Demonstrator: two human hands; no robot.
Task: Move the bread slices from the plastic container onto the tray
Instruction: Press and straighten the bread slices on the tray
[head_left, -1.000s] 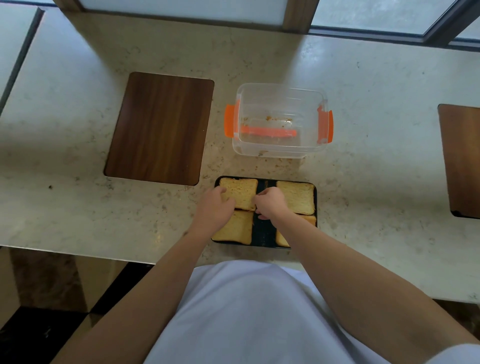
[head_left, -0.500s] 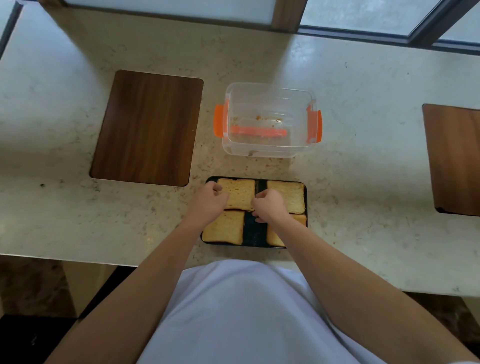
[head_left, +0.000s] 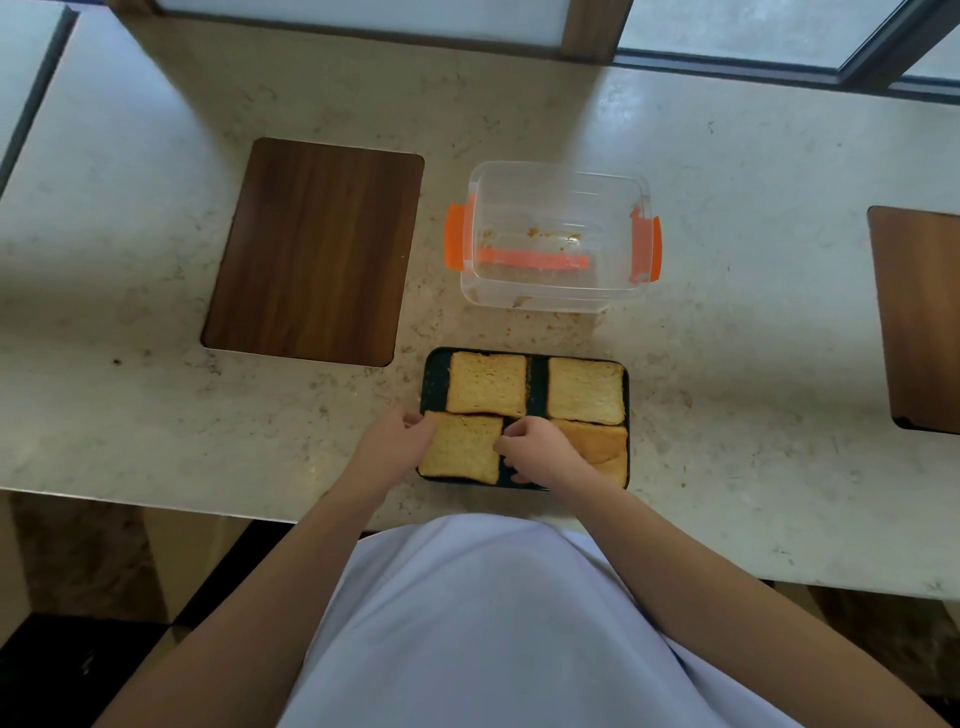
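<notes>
A black tray (head_left: 435, 378) near the counter's front edge carries several toasted bread slices. Two lie in the far row, a left one (head_left: 487, 383) and a right one (head_left: 586, 389). The near left slice (head_left: 460, 446) sits between my hands. My left hand (head_left: 394, 441) pinches its left edge and my right hand (head_left: 540, 448) pinches its right edge. My right hand partly covers the near right slice (head_left: 602, 445). The clear plastic container (head_left: 558, 176) with orange clips stands behind the tray and holds only crumbs.
A dark wooden board (head_left: 315, 250) lies inset in the beige stone counter (head_left: 156, 405) to the left of the container. Another wooden board (head_left: 919, 317) sits at the right edge. Window frames run along the back. The counter's front edge is close to my body.
Both hands have come back from the far left slice to the near left slice and now grip its two side edges. The far left slice lies uncovered.
</notes>
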